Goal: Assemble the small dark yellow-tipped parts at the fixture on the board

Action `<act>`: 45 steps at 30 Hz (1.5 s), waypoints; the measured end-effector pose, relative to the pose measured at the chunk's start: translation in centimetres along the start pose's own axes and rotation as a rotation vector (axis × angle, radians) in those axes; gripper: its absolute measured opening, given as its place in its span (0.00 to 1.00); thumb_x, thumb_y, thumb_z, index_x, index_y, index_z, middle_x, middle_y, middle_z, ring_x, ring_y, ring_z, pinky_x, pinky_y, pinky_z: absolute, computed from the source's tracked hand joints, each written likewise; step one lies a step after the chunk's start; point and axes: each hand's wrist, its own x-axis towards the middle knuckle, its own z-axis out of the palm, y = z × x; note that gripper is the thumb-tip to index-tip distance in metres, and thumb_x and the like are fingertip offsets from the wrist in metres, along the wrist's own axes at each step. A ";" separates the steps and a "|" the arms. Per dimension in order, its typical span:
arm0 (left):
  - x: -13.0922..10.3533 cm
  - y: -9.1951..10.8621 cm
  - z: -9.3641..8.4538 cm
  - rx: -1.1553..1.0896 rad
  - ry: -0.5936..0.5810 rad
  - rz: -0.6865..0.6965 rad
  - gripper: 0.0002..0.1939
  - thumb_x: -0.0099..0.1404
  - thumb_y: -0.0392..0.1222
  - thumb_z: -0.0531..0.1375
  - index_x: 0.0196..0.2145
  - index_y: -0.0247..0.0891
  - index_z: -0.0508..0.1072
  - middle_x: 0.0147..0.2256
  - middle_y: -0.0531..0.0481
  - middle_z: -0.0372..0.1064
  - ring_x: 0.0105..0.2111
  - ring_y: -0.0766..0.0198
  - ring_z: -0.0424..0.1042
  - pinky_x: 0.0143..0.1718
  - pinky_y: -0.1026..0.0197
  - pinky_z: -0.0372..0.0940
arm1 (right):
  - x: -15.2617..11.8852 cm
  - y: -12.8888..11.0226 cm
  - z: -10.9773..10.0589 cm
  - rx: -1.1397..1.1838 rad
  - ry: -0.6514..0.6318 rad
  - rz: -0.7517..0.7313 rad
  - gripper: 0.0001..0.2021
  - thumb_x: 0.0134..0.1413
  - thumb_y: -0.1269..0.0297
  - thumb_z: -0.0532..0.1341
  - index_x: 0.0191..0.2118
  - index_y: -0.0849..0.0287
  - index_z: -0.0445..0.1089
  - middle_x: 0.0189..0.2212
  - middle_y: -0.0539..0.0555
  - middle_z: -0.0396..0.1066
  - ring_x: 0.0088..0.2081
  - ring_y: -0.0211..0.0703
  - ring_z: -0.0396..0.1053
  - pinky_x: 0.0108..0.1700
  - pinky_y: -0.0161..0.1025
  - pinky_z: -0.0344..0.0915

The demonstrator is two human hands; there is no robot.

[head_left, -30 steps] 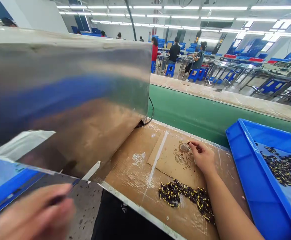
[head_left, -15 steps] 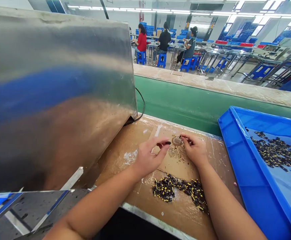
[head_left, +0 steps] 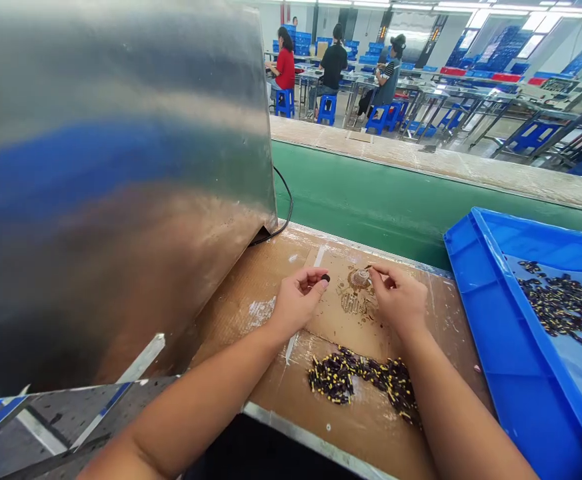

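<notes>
From where I stand: the left hand has thumb and fingertips closed on a small dark piece, held up over the cardboard sheet. The right hand is in a narrow pinch at the edge of a round translucent spot; can't tell whether anything tiny is between its fingertips, nor whether the spot is a shallow dish or a wet patch. Loose pile of dark pieces with yellow bits is on the worktop, nearer the body than both hands. More such pieces sit in the blue bin on the right.

Handling notes, my judgement: a light tip grip on the dark piece looks best, enough to stop it turning, with its outer face clear of the fingers. Hands are near each other but apart, so small finger moves should do; big arm swings would cost accuracy. Forearms best held clear of the pile, since the right one passes right beside it and could drag pieces. Round spot looks slick and the sheet is stained around it, so a slip or smear seems the main risk; dry fingertips and a gentle touch there would help.
</notes>
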 end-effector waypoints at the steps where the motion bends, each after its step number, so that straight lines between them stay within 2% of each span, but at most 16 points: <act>1: 0.0 0.0 0.0 -0.013 0.006 -0.018 0.15 0.59 0.39 0.68 0.45 0.36 0.80 0.36 0.45 0.77 0.35 0.66 0.74 0.39 0.62 0.69 | -0.1 0.1 0.1 0.000 0.039 0.000 0.10 0.64 0.57 0.63 0.41 0.54 0.80 0.26 0.50 0.78 0.22 0.38 0.70 0.28 0.37 0.62; 4: -0.1 -0.2 0.1 -0.055 -0.002 -0.069 0.15 0.59 0.40 0.69 0.45 0.35 0.81 0.35 0.45 0.78 0.33 0.65 0.74 0.36 0.63 0.69 | -0.2 0.5 0.1 -0.001 0.132 0.026 0.10 0.63 0.57 0.63 0.44 0.54 0.80 0.35 0.54 0.81 0.27 0.40 0.73 0.33 0.39 0.65; 8: -0.2 -0.2 0.2 -0.118 -0.005 -0.101 0.14 0.58 0.43 0.70 0.42 0.36 0.82 0.34 0.44 0.79 0.32 0.66 0.74 0.34 0.63 0.70 | 0.3 0.5 -0.4 0.048 -0.011 0.186 0.11 0.61 0.54 0.64 0.39 0.55 0.80 0.24 0.50 0.76 0.23 0.40 0.70 0.31 0.38 0.64; 12: -0.4 0.2 0.3 -0.200 0.001 -0.127 0.14 0.57 0.44 0.71 0.40 0.35 0.82 0.34 0.43 0.80 0.33 0.64 0.76 0.36 0.63 0.72 | 0.8 -1.1 -2.5 0.371 0.090 0.363 0.11 0.58 0.56 0.68 0.42 0.57 0.77 0.33 0.53 0.78 0.32 0.41 0.74 0.35 0.38 0.70; 16: -1.1 0.5 0.4 -0.161 -0.104 -0.095 0.12 0.64 0.46 0.67 0.40 0.35 0.81 0.35 0.40 0.80 0.35 0.60 0.79 0.39 0.58 0.76 | -0.7 -4.2 -4.7 0.835 -0.067 0.597 0.11 0.54 0.58 0.72 0.40 0.55 0.74 0.35 0.53 0.77 0.38 0.42 0.77 0.35 0.34 0.73; 18: -1.7 0.5 0.4 0.024 -0.142 0.073 0.09 0.68 0.44 0.64 0.42 0.37 0.81 0.37 0.41 0.80 0.37 0.60 0.80 0.42 0.56 0.77 | -2.1 -5.7 -5.2 1.096 -0.232 0.755 0.12 0.52 0.58 0.74 0.38 0.54 0.73 0.34 0.51 0.76 0.43 0.45 0.78 0.39 0.35 0.75; 20: -2.2 0.6 0.3 0.288 -0.174 0.375 0.09 0.69 0.39 0.62 0.45 0.40 0.80 0.40 0.43 0.80 0.40 0.60 0.79 0.46 0.56 0.76 | -3.4 -6.8 -5.2 1.296 -0.358 0.904 0.12 0.50 0.60 0.75 0.36 0.55 0.72 0.33 0.50 0.76 0.47 0.47 0.78 0.46 0.39 0.76; 23: -2.7 0.5 0.0 0.600 -0.288 0.793 0.15 0.69 0.31 0.59 0.51 0.41 0.78 0.44 0.43 0.77 0.44 0.61 0.77 0.49 0.56 0.75 | -4.8 -7.1 -5.0 1.469 -0.403 1.029 0.12 0.50 0.62 0.75 0.36 0.55 0.72 0.33 0.50 0.78 0.50 0.47 0.78 0.55 0.44 0.74; 25: -2.8 0.4 -0.2 0.676 -0.369 0.908 0.19 0.69 0.28 0.58 0.54 0.39 0.76 0.45 0.41 0.75 0.45 0.61 0.75 0.48 0.56 0.75 | -5.2 -6.7 -5.0 1.520 -0.385 1.059 0.12 0.50 0.63 0.74 0.36 0.55 0.72 0.34 0.50 0.79 0.49 0.46 0.78 0.57 0.44 0.73; 27: -2.7 0.3 -0.3 0.693 -0.414 0.929 0.20 0.69 0.27 0.57 0.55 0.39 0.75 0.45 0.40 0.74 0.46 0.60 0.74 0.48 0.56 0.75 | -5.3 -6.2 -5.3 1.541 -0.383 1.079 0.11 0.50 0.63 0.74 0.36 0.55 0.72 0.35 0.50 0.79 0.49 0.46 0.78 0.56 0.44 0.73; 31: -3.0 0.7 -0.2 0.587 -0.482 0.757 0.19 0.70 0.28 0.56 0.53 0.42 0.77 0.47 0.41 0.76 0.47 0.60 0.76 0.50 0.56 0.74 | -5.2 -5.8 -5.8 1.574 -0.421 1.109 0.12 0.49 0.63 0.75 0.37 0.54 0.73 0.33 0.49 0.78 0.49 0.47 0.78 0.53 0.42 0.75; 33: -3.3 1.0 0.3 0.437 -0.446 0.503 0.14 0.71 0.32 0.57 0.49 0.42 0.79 0.45 0.43 0.79 0.45 0.61 0.78 0.50 0.56 0.74 | -5.3 -5.9 -5.5 1.560 -0.354 1.109 0.12 0.48 0.62 0.76 0.37 0.53 0.74 0.33 0.49 0.78 0.48 0.46 0.78 0.49 0.38 0.75; 35: -3.4 1.2 1.0 0.202 -0.331 0.163 0.09 0.71 0.38 0.60 0.44 0.40 0.81 0.40 0.44 0.81 0.41 0.62 0.79 0.47 0.58 0.75 | -5.5 -6.1 -5.0 1.478 -0.216 1.072 0.13 0.49 0.61 0.76 0.39 0.52 0.76 0.34 0.49 0.78 0.46 0.42 0.78 0.43 0.32 0.75; 38: -3.4 1.2 1.9 -0.187 -0.163 -0.238 0.10 0.63 0.45 0.70 0.39 0.37 0.81 0.36 0.44 0.81 0.35 0.64 0.79 0.41 0.63 0.76 | -6.1 -6.2 -4.2 1.300 -0.116 0.968 0.13 0.51 0.59 0.75 0.42 0.53 0.78 0.35 0.50 0.78 0.40 0.39 0.78 0.35 0.28 0.72; 41: -3.1 1.0 2.3 -0.391 -0.109 -0.392 0.15 0.54 0.45 0.76 0.36 0.35 0.82 0.36 0.44 0.81 0.34 0.68 0.79 0.41 0.67 0.74 | -6.5 -6.7 -4.0 1.142 -0.167 0.842 0.10 0.54 0.58 0.74 0.40 0.55 0.77 0.32 0.52 0.79 0.35 0.39 0.78 0.36 0.31 0.74; 45: -3.3 1.0 2.4 -0.409 -0.107 -0.399 0.16 0.54 0.46 0.76 0.36 0.35 0.81 0.33 0.46 0.80 0.32 0.68 0.78 0.37 0.68 0.74 | -6.7 -7.8 -4.0 0.994 -0.143 0.678 0.06 0.58 0.60 0.70 0.40 0.54 0.77 0.31 0.51 0.79 0.32 0.39 0.78 0.37 0.34 0.77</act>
